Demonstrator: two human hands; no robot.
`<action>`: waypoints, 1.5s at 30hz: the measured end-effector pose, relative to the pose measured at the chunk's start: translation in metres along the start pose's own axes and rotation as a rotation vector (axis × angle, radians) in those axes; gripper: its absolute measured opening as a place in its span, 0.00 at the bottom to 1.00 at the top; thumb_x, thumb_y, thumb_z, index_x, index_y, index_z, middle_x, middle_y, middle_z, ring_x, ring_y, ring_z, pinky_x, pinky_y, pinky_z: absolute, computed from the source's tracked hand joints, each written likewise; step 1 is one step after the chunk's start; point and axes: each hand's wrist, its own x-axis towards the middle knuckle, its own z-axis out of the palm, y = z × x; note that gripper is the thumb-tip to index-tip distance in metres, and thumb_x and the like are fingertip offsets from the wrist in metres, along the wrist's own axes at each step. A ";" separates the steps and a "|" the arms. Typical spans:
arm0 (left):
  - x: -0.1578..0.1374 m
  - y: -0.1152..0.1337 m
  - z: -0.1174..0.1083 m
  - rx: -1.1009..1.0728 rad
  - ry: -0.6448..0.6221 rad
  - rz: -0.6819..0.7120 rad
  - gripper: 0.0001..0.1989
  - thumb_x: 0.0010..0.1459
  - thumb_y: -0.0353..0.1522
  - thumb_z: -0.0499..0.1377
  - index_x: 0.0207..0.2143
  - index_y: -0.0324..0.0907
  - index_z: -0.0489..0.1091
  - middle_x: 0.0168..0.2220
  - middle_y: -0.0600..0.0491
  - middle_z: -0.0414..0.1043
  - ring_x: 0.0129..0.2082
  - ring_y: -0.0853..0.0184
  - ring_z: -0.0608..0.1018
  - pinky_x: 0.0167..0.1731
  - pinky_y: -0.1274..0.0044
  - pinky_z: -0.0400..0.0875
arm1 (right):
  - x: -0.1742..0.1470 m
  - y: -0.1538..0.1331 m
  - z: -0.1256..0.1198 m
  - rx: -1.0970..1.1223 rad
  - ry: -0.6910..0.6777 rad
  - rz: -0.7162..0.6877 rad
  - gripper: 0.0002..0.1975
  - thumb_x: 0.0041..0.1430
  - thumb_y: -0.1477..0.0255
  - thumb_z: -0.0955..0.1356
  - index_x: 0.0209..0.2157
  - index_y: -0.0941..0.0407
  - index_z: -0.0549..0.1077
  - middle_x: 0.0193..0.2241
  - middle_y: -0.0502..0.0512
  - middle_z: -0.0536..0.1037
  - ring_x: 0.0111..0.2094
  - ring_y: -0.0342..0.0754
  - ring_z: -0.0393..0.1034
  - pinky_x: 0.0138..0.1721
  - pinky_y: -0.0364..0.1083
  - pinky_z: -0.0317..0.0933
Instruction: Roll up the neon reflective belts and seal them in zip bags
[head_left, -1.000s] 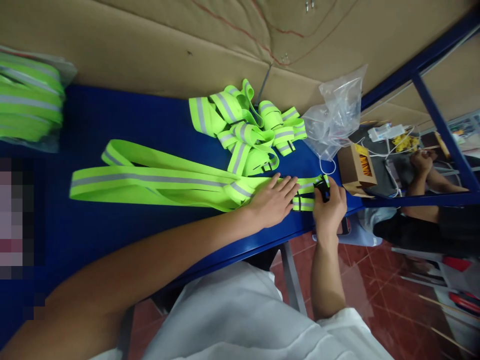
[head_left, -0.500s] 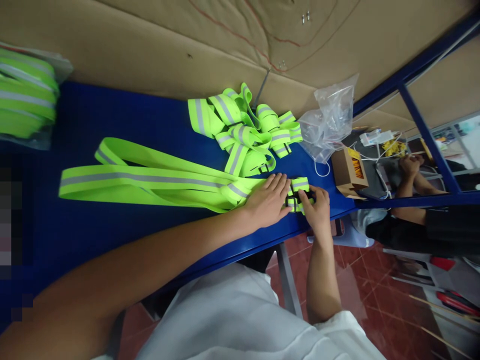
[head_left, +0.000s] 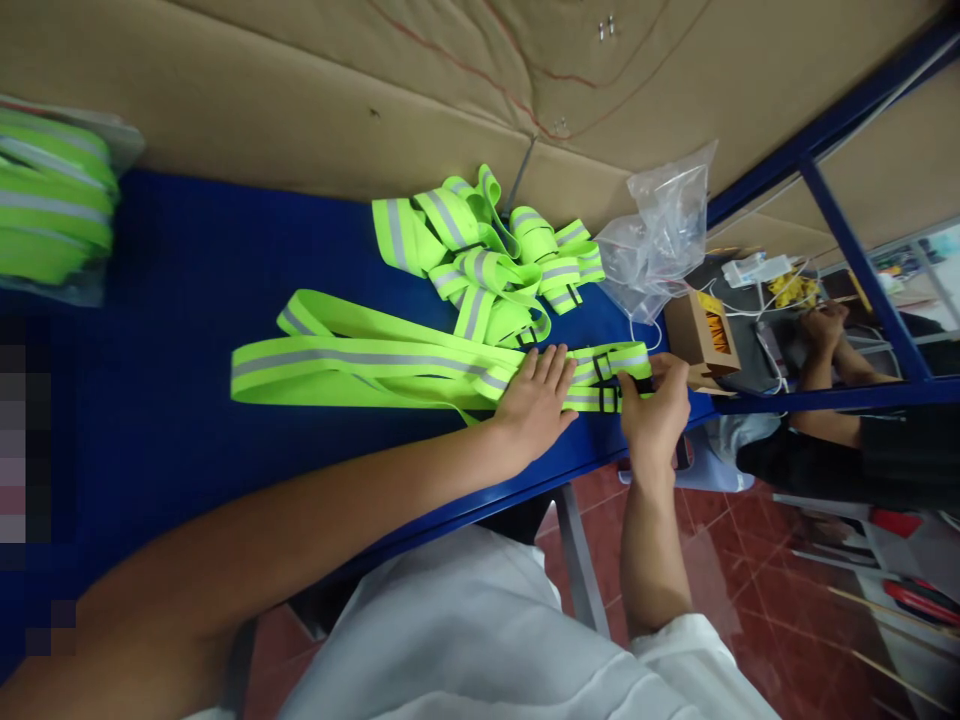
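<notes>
A long lime-yellow reflective strap [head_left: 360, 360] with a grey stripe lies in loops along the blue table. My left hand [head_left: 534, 400] presses flat on it, fingers stretched out and a little apart. To the right of that hand, black buckles [head_left: 604, 382] sit on the strap's two bands. My right hand [head_left: 654, 405] is closed on the strap's right end beside the buckles; its fingers hide part of that end. Behind both hands lies a heap of similar reflective straps [head_left: 480, 262], some rolled, with small black buckles.
Against the back board rests a clear plastic bag [head_left: 660, 235], beside a small cardboard box [head_left: 701, 340]. A bag of reflective straps [head_left: 52, 200] stands at the far left. A blue frame [head_left: 855, 260] borders the right side, where another person's hands [head_left: 823, 325] show.
My right hand has moved right, drawing the strap's end and buckles with it. The strap's left loops have slid right under my left hand, which stays nearly in place.
</notes>
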 end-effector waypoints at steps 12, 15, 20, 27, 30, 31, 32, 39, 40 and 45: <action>-0.003 0.002 0.000 -0.002 0.036 -0.040 0.39 0.72 0.43 0.49 0.75 0.26 0.48 0.76 0.34 0.44 0.77 0.47 0.51 0.76 0.56 0.46 | -0.018 -0.026 0.020 0.041 -0.073 -0.292 0.17 0.74 0.61 0.60 0.52 0.56 0.71 0.49 0.66 0.76 0.51 0.59 0.70 0.56 0.59 0.65; -0.003 0.002 -0.003 0.017 0.023 -0.036 0.39 0.72 0.44 0.50 0.74 0.24 0.48 0.76 0.32 0.44 0.77 0.45 0.52 0.75 0.55 0.47 | -0.018 -0.026 0.015 0.172 -0.127 -0.328 0.17 0.76 0.64 0.57 0.51 0.55 0.72 0.49 0.63 0.78 0.53 0.55 0.71 0.57 0.56 0.65; -0.003 0.000 -0.004 0.010 0.038 -0.031 0.39 0.72 0.44 0.50 0.74 0.24 0.50 0.75 0.32 0.45 0.76 0.45 0.53 0.75 0.55 0.47 | -0.017 -0.020 0.016 0.126 -0.181 -0.228 0.22 0.75 0.57 0.59 0.59 0.53 0.72 0.58 0.64 0.76 0.61 0.57 0.68 0.63 0.60 0.60; -0.004 -0.002 -0.004 0.018 0.040 -0.009 0.35 0.72 0.43 0.50 0.71 0.24 0.59 0.73 0.32 0.53 0.76 0.46 0.53 0.75 0.56 0.46 | -0.019 -0.031 0.026 0.034 -0.238 -0.107 0.37 0.69 0.46 0.62 0.66 0.59 0.67 0.58 0.73 0.76 0.61 0.66 0.70 0.58 0.62 0.65; -0.003 0.000 -0.002 0.024 0.034 -0.021 0.36 0.72 0.43 0.49 0.71 0.24 0.58 0.73 0.32 0.53 0.76 0.46 0.53 0.75 0.56 0.46 | -0.014 -0.034 0.025 0.024 -0.220 -0.039 0.36 0.66 0.44 0.65 0.61 0.58 0.70 0.54 0.71 0.79 0.55 0.66 0.75 0.52 0.60 0.68; -0.002 0.000 -0.001 0.025 0.033 -0.028 0.36 0.72 0.44 0.50 0.71 0.25 0.58 0.74 0.33 0.53 0.76 0.47 0.54 0.75 0.56 0.47 | -0.011 -0.033 0.025 0.036 -0.222 -0.005 0.36 0.63 0.43 0.67 0.59 0.57 0.72 0.51 0.69 0.81 0.51 0.66 0.76 0.49 0.59 0.69; -0.002 0.000 0.000 0.025 0.032 -0.036 0.36 0.72 0.44 0.50 0.72 0.27 0.58 0.74 0.34 0.52 0.76 0.47 0.54 0.75 0.56 0.47 | -0.009 -0.032 0.025 0.060 -0.227 0.030 0.36 0.61 0.42 0.68 0.57 0.57 0.72 0.47 0.68 0.82 0.48 0.64 0.77 0.47 0.58 0.69; -0.006 0.001 -0.001 0.041 0.028 -0.087 0.37 0.72 0.44 0.51 0.74 0.30 0.53 0.76 0.37 0.47 0.77 0.47 0.53 0.75 0.54 0.45 | 0.006 -0.007 0.020 0.157 -0.222 0.198 0.35 0.51 0.45 0.75 0.51 0.56 0.71 0.41 0.64 0.82 0.39 0.59 0.77 0.41 0.55 0.68; -0.006 0.001 -0.002 0.046 0.022 -0.084 0.36 0.72 0.42 0.50 0.74 0.30 0.53 0.75 0.36 0.47 0.76 0.47 0.54 0.75 0.53 0.46 | 0.008 -0.004 0.018 0.135 -0.206 0.208 0.35 0.52 0.47 0.75 0.51 0.56 0.70 0.41 0.64 0.82 0.39 0.60 0.77 0.42 0.55 0.68; -0.006 0.005 -0.009 0.063 -0.006 -0.055 0.35 0.74 0.40 0.48 0.73 0.24 0.53 0.74 0.29 0.48 0.75 0.42 0.57 0.72 0.54 0.55 | 0.002 -0.019 0.013 -0.054 -0.019 0.049 0.23 0.61 0.57 0.72 0.53 0.55 0.69 0.47 0.65 0.79 0.47 0.63 0.75 0.46 0.57 0.67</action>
